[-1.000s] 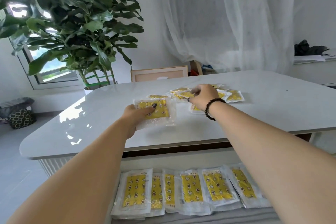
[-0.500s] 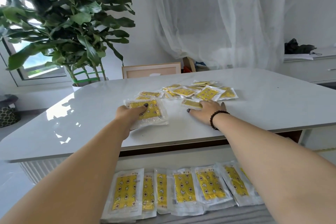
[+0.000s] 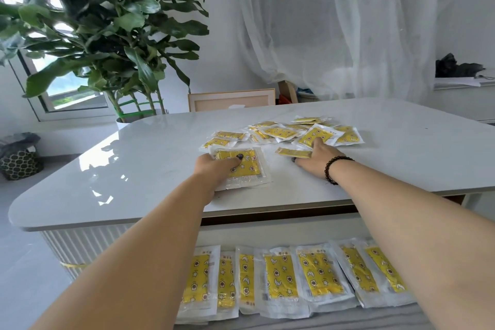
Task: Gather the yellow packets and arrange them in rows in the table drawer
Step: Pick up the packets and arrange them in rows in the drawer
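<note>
Head view: left hand [image 3: 217, 169] clutching packet stack [image 3: 242, 169], right hand [image 3: 316, 158] flat, pinning single packet [image 3: 293, 153].

Bare tabletop [image 3: 401, 147] wide open to the right of the loose packet pile [image 3: 289, 131]; left side toward the rounded corner also bare. Clear strip along the near table edge between both forearms. Left hand [image 3: 217, 169] pinning a packet stack [image 3: 241, 166], right hand [image 3: 316, 155] flat on a single packet [image 3: 293, 153], narrow gap of bare surface between them. Pile blocks the centre rear. Potted plant [image 3: 107, 35] leaves overhang the far-left corner. Open drawer [image 3: 348, 321] below: row of packets [image 3: 281, 278] fills its back, bare strip along the front.
</note>
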Motion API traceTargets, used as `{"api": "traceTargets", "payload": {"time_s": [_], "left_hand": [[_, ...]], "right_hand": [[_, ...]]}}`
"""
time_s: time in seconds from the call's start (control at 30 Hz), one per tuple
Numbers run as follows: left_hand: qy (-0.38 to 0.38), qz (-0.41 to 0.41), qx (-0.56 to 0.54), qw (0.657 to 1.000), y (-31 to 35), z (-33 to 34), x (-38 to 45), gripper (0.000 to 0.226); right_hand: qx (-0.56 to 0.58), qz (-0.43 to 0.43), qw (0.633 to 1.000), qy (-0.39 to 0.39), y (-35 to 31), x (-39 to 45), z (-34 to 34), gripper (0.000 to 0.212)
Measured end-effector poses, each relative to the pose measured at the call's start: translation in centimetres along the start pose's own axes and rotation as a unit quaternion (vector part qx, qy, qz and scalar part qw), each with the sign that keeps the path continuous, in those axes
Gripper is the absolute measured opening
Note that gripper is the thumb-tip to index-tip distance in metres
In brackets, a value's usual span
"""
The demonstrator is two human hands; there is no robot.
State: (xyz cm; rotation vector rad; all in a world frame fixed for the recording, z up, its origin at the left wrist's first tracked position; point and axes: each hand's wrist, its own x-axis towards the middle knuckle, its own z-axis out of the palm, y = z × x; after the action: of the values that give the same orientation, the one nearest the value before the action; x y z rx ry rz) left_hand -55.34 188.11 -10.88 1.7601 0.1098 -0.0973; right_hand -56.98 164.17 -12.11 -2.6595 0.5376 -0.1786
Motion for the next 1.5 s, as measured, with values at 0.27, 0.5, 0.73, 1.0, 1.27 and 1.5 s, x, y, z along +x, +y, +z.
{"api": "traceTargets", "payload": {"time_s": [0.27,0.5,0.73,1.0,1.27,1.5], "left_hand": [[-0.019,-0.025,-0.033,0.999,0.8,-1.0,-0.8,0.022],[-0.094,-0.05,-0.067,0.992,2.6,-3.3,-4.9,0.008],[-0.057,-0.071,-0.038,0.995,1.9,-5.4,-8.7,0.077],[-0.109,-0.024,-0.021,0.994,2.3,-5.4,-11.5,0.075],[-0.148,0.016,0.076,0.986,2.1,-3.7,-12.2,0.023],[-0.135,-0.003,0.096,0.986,1.8,-3.5,-12.0,0.019]], "right_hand": [[-0.22,-0.105,0.97,0.0,-1.7,-3.6,-1.3,0.024],[-0.26,-0.153,0.953,-0.027,-2.8,-9.3,-2.6,0.018],[-0.146,-0.159,0.974,-0.062,-4.2,-12.8,-3.4,0.02],[-0.018,-0.055,0.997,0.059,-4.4,-13.5,-4.5,0.056],[-0.244,-0.093,0.957,-0.126,-3.5,-13.6,-3.5,0.017],[-0.332,-0.178,0.922,-0.09,-4.4,-14.5,-2.6,0.046]]}}
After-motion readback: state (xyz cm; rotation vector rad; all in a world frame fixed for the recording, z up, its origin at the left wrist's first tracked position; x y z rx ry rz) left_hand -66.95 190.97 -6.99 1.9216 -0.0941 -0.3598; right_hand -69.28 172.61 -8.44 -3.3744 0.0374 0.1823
